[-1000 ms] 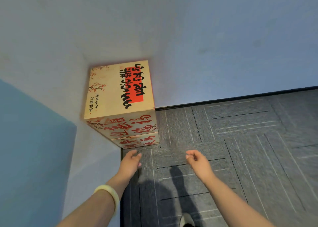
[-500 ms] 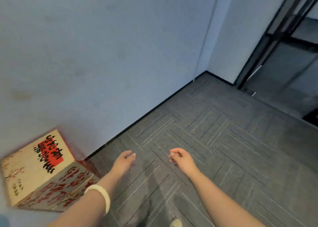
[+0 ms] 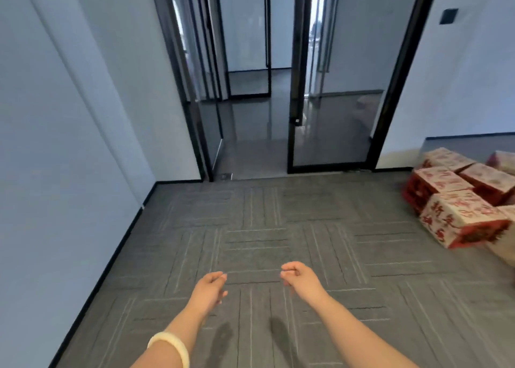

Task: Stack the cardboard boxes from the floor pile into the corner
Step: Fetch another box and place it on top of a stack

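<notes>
A pile of cream cardboard boxes with red lettering (image 3: pixel 457 192) lies on the carpet at the right edge; the nearest box (image 3: pixel 464 220) sits tilted toward me. My left hand (image 3: pixel 209 288) and my right hand (image 3: pixel 299 277) hang in front of me over bare carpet, far to the left of the pile. Both hold nothing, and their fingers are loosely curled. A pale bangle (image 3: pixel 170 346) circles my left wrist. The stacked boxes in the corner are out of view.
Grey patterned carpet (image 3: pixel 256 228) stretches between me and the pile. A white wall (image 3: pixel 55 144) with black skirting runs along the left. Black-framed glass doors (image 3: pixel 334 89) stand ahead, with one gap open onto a corridor.
The view has swung right, away from the corner stack, which has left the frame. The floor pile and the glass doors have come into view. Both hands stay empty.
</notes>
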